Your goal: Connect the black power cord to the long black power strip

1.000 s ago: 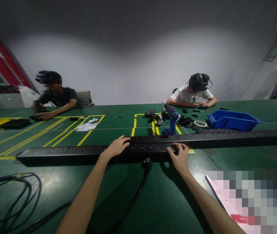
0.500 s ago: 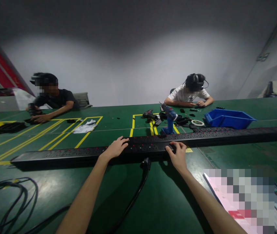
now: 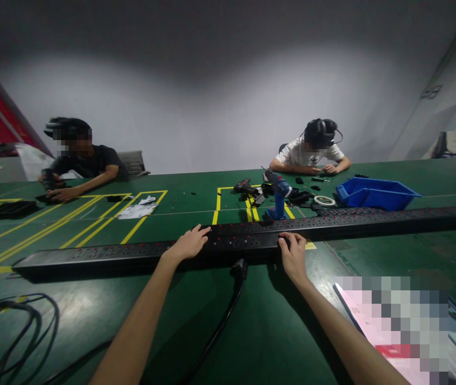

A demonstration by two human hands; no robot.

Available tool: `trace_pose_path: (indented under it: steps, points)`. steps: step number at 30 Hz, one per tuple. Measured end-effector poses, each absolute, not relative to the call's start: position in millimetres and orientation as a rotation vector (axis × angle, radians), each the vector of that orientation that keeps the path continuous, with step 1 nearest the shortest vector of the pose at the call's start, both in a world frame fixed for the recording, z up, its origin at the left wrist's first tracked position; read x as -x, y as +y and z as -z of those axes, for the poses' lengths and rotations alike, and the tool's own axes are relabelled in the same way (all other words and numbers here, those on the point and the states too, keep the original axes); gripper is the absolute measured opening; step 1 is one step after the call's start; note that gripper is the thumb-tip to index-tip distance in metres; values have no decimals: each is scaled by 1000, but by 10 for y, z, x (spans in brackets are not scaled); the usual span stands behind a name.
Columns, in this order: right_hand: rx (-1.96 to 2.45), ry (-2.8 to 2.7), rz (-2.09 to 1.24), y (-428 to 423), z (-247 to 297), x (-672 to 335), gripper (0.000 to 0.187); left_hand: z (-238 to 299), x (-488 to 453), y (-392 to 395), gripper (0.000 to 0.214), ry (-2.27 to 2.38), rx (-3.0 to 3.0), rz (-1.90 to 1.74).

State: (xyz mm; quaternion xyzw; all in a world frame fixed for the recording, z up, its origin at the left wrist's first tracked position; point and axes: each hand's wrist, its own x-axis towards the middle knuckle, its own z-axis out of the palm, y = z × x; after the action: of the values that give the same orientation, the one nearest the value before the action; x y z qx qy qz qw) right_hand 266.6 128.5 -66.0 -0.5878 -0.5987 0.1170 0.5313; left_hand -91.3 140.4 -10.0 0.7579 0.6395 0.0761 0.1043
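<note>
A long black power strip (image 3: 99, 259) with rows of sockets and small red lights lies across the near side of the table. My left hand (image 3: 188, 245) is laid over its middle, the fingers reaching across to the far edge and holding it. At its right end my right hand (image 3: 293, 250) grips it with thumb and bent fingers. Directly behind, and running off to the right, is a second black power strip (image 3: 372, 220). A thick black cable (image 3: 232, 305) with a plug-like head (image 3: 239, 267) ends just in front of the near strip, between my hands.
Beyond the strips stand a blue cordless drill (image 3: 279, 195) and a blue bin (image 3: 376, 193), with a tape roll (image 3: 324, 201) between. Coiled cable (image 3: 31, 321) lies front left, papers (image 3: 388, 331) front right. Two people (image 3: 87, 160) sit across the green table (image 3: 180, 206).
My right hand has slid slightly to the right at the strip's end, its thumb nearer the fingers. The left hand stays on the strip. The view has shifted a little.
</note>
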Motion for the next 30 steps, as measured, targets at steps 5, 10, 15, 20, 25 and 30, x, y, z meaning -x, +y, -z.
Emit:
trace_pose_path:
  steps: [5,10,15,20,25,30]
  points:
    - [1400,-1442,-267,1283,664,-2673,37,60,909,1382,53,1876,-2242,-234]
    - [1396,-1448,-244,1292,678,-2672,37,-59,858,1300,51,1880,-2285,-239]
    - [1404,-1444,-252,1298,683,-2670,36,-281,656,1196,49,1792,-2428,-264]
    - [1408,-1441,-254,1288,671,-2667,36,-468,308,1047,38,1616,-2518,-310]
    - [1408,-1433,-262,1282,670,-2668,36,-453,-35,860,43,1320,-2503,-166]
    - [1419,-1438,-258,1282,674,-2671,36,-297,-268,772,52,1262,-2641,-9]
